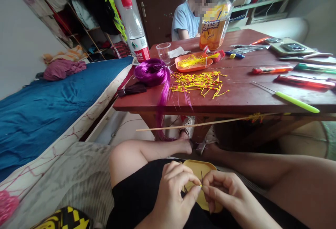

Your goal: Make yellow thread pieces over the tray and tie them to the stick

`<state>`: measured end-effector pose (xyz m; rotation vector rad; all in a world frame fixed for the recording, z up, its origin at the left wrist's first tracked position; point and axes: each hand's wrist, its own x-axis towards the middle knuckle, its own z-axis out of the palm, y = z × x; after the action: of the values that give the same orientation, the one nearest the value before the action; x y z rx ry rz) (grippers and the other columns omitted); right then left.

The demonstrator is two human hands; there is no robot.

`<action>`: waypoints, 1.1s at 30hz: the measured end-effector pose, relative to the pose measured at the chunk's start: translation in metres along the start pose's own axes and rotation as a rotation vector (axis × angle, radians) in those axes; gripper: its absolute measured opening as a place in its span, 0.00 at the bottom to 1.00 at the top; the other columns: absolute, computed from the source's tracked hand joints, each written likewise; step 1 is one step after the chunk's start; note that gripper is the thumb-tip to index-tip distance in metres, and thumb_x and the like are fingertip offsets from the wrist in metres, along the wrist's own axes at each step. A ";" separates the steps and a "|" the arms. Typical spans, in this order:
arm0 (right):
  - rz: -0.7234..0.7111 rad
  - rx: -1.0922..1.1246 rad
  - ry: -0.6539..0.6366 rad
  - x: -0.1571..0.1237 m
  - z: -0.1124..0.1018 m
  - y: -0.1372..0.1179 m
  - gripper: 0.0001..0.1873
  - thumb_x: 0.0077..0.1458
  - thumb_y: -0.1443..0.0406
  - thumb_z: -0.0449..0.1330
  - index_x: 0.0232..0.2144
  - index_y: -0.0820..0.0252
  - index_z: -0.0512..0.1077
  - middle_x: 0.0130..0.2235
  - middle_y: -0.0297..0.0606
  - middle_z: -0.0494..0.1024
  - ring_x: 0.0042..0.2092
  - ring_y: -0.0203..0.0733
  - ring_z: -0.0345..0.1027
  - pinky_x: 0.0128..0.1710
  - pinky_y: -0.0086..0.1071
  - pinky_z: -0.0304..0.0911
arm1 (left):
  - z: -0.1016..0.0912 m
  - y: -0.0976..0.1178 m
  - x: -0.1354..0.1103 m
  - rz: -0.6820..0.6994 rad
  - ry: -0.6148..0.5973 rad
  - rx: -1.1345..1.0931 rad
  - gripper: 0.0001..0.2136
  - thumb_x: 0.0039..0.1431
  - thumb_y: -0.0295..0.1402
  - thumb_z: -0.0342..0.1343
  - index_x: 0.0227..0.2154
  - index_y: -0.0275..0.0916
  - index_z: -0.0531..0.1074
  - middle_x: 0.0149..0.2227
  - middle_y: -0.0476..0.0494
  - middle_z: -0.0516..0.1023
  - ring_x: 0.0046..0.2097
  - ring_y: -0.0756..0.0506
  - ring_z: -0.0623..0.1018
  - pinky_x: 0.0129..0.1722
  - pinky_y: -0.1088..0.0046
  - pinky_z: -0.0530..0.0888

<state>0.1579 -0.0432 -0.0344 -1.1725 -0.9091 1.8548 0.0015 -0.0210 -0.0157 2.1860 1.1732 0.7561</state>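
My left hand point(174, 194) and my right hand point(228, 194) meet over my lap, fingertips pinched together on a tiny yellow piece point(201, 186) with a thin dark needle-like stem rising from it. Under them a yellow dish point(196, 167) rests on my black shorts. On the dark red table point(236, 96) ahead lies a scatter of small yellow pieces point(201, 82), an orange tray point(195, 62) with more of them, and a bundle of purple fibre point(153, 72) that hangs over the front edge.
A thin wooden stick point(189, 125) juts out below the table edge. Two drink bottles point(135, 33), a plastic cup point(163, 52), a green-handled tool point(296, 102) and pens stand on the table. Another person sits at its far side. A blue bed point(52, 106) lies left.
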 end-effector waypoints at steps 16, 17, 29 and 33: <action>0.046 0.071 -0.069 0.003 -0.002 0.001 0.21 0.39 0.51 0.65 0.19 0.64 0.66 0.17 0.30 0.66 0.19 0.30 0.59 0.21 0.25 0.54 | -0.002 0.001 0.000 0.085 0.004 0.049 0.06 0.49 0.21 0.57 0.24 0.37 0.69 0.25 0.50 0.73 0.30 0.48 0.71 0.34 0.70 0.65; 0.050 0.077 -0.072 0.003 -0.003 0.001 0.21 0.39 0.52 0.65 0.19 0.64 0.66 0.17 0.30 0.66 0.19 0.30 0.59 0.21 0.26 0.55 | -0.002 0.000 0.000 0.087 0.001 0.051 0.06 0.49 0.21 0.57 0.23 0.37 0.69 0.25 0.50 0.74 0.30 0.48 0.70 0.34 0.70 0.65; 0.058 0.225 -0.111 0.001 -0.006 0.008 0.15 0.45 0.58 0.63 0.21 0.65 0.68 0.18 0.29 0.68 0.18 0.28 0.60 0.21 0.23 0.54 | -0.003 0.003 0.002 0.036 -0.041 -0.032 0.06 0.50 0.22 0.56 0.22 0.38 0.70 0.23 0.49 0.74 0.30 0.47 0.71 0.33 0.69 0.67; 0.086 0.256 -0.128 0.002 -0.007 0.011 0.14 0.45 0.59 0.63 0.21 0.65 0.68 0.18 0.30 0.69 0.18 0.28 0.61 0.21 0.23 0.54 | -0.003 0.001 0.002 0.035 -0.035 -0.048 0.06 0.50 0.23 0.56 0.22 0.39 0.71 0.23 0.48 0.75 0.30 0.47 0.71 0.33 0.69 0.68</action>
<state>0.1610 -0.0457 -0.0470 -0.9579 -0.6734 2.0658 0.0013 -0.0193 -0.0127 2.1769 1.0915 0.7503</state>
